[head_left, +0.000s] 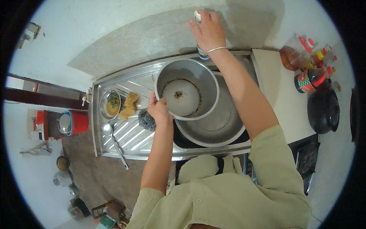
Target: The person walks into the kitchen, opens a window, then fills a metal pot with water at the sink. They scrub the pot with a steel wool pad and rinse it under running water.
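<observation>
With my left hand (160, 111) I grip the rim of a deep aluminium pot (187, 97), tilted so that its inside faces me. Dark burnt residue rings its bottom, with a brown patch in the middle. The pot is above a wide metal basin (214, 128) that sits in the sink bowl. My right hand (211, 30), slightly blurred, is raised by the wall, its fingers around a small white object (197, 16) that I cannot identify. Below that wrist, a blue-labelled container (203, 53) is partly hidden. A steel wool scourer (147, 119) lies beside my left hand.
On the ridged drainboard (137, 143) are a metal bowl (110, 104) of greens in liquid, a yellow mesh scrubber (129, 106) and a ladle (115, 143) overhanging the front edge. Bottles (296, 54) and a black pot (323, 111) stand along the right wall.
</observation>
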Tool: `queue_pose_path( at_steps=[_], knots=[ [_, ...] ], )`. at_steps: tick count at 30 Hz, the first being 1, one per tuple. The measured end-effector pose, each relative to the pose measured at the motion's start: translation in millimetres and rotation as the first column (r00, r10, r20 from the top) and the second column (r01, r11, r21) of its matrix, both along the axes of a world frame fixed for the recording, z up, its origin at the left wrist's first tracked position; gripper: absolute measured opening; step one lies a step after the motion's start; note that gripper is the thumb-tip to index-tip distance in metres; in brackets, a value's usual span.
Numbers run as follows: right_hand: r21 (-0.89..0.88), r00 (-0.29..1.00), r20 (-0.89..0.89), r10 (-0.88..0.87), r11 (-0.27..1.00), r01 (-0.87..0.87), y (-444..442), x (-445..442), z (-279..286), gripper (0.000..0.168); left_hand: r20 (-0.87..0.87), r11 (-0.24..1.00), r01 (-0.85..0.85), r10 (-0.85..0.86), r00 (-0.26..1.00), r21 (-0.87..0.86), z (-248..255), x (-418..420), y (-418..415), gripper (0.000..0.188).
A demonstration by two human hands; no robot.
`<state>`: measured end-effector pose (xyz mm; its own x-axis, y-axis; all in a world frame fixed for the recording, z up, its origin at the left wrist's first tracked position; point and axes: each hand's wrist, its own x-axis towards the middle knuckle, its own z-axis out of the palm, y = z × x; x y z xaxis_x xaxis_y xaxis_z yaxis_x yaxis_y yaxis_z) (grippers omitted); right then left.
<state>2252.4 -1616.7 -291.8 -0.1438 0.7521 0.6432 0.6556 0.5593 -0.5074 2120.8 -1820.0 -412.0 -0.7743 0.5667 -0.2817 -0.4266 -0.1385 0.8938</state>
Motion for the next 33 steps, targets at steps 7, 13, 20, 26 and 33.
queue_pose_path(
  at_steps=[7,13,20,26,33],
  knots=[
    [-0.247,0.779,-0.608,0.154,0.895,-0.371,53.6,30.5,-12.4,0.043,0.047,0.996,0.089,-0.088,0.995,-0.018,-10.7,6.5,30.0,0.055],
    [-0.870,0.980,-0.187,0.071,0.452,-0.199,41.1,106.8,-85.0,0.054,0.000,0.994,0.110,-0.110,0.994,0.028,-17.6,8.2,51.2,0.061],
    [-0.672,0.684,-0.544,-0.486,-0.235,-0.702,-87.3,162.0,-251.1,0.048,-0.039,0.943,0.332,-0.331,0.943,0.030,-32.5,21.2,75.7,0.060],
    [-0.865,0.735,-0.489,-0.470,0.151,-0.479,-98.0,153.3,-204.3,0.061,-0.581,0.782,0.378,-0.623,0.524,-0.497,-82.4,6.3,82.0,0.061],
    [-0.880,0.943,-0.059,-0.326,0.463,0.105,-101.6,159.6,-167.5,0.085,-0.781,0.614,0.491,-0.549,-0.297,-0.618,-72.3,48.1,79.2,0.046]
  ],
)
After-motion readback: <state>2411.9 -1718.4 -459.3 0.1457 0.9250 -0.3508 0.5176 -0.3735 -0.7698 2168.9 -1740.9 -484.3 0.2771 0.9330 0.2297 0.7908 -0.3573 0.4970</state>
